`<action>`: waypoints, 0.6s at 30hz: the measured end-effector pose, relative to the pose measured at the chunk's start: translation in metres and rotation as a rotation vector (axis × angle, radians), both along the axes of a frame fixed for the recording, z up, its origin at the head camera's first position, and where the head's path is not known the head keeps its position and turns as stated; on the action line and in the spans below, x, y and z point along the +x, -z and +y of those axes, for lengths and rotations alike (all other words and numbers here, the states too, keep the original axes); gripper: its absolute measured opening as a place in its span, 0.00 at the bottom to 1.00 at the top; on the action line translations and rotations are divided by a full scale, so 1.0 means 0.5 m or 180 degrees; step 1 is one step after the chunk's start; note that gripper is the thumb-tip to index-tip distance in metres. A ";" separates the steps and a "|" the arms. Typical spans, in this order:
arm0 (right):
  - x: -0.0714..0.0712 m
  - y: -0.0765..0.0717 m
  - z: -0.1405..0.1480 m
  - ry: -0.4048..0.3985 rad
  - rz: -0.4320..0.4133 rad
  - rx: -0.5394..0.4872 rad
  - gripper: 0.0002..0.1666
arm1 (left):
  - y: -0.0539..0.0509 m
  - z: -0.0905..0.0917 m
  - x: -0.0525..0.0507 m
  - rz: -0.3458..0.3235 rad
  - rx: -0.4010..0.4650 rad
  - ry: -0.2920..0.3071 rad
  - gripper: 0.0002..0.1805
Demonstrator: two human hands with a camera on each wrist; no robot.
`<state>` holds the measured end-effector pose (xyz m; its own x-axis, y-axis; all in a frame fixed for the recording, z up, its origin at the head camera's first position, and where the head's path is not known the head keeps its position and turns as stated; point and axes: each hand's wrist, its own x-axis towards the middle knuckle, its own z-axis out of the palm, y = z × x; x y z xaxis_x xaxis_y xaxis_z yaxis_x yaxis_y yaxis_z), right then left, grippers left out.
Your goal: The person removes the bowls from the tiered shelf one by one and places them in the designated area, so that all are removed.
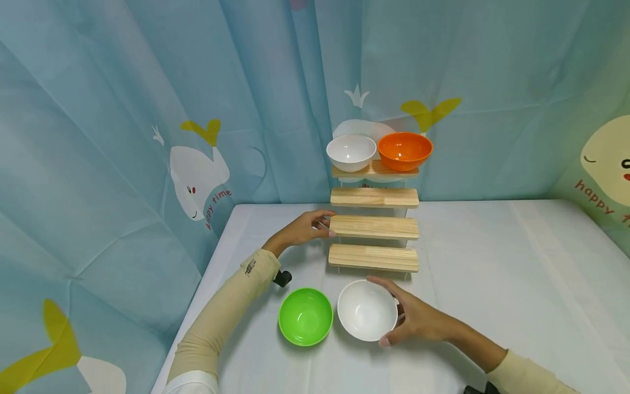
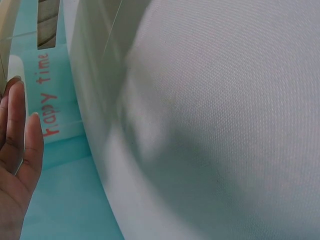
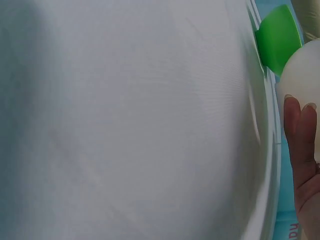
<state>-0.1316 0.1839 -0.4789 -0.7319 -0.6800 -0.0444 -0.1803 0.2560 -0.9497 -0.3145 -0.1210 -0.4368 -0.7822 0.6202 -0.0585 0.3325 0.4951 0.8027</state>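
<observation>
At the left end of a stepped wooden rack (image 1: 374, 226), the left hand (image 1: 304, 229) holds the second board from the bottom, with a finger at its back edge and the thumb at its front corner. The left wrist view shows that hand (image 2: 20, 155) beside the wood at the left edge. The right hand (image 1: 418, 317) grips the right side of a white bowl (image 1: 366, 311) in front of the rack; in the right wrist view its fingers (image 3: 301, 132) lie against the bowl (image 3: 305, 75). A green bowl (image 1: 305, 317) sits left of the white one.
Another white bowl (image 1: 351, 152) and an orange bowl (image 1: 404, 150) stand side by side on the rack's top board. A blue printed curtain (image 1: 275, 109) hangs behind and left of the white table (image 1: 492, 262).
</observation>
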 end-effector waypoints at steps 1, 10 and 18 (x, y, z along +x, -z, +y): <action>0.001 0.001 -0.001 -0.0012 -0.0012 -0.0001 0.66 | 0.000 0.000 0.000 0.0002 0.0000 0.0001 0.32; 0.003 0.012 -0.005 -0.0060 0.0002 0.0122 0.68 | 0.001 0.001 0.000 -0.0032 0.0039 0.0010 0.33; 0.006 0.013 -0.013 -0.0094 0.0003 0.0110 0.68 | 0.002 0.001 -0.001 -0.0012 0.0005 0.0004 0.33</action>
<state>-0.1288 0.1775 -0.4852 -0.7116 -0.6993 -0.0674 -0.1893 0.2833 -0.9402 -0.3151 -0.1205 -0.4379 -0.7813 0.6212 -0.0606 0.3300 0.4935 0.8047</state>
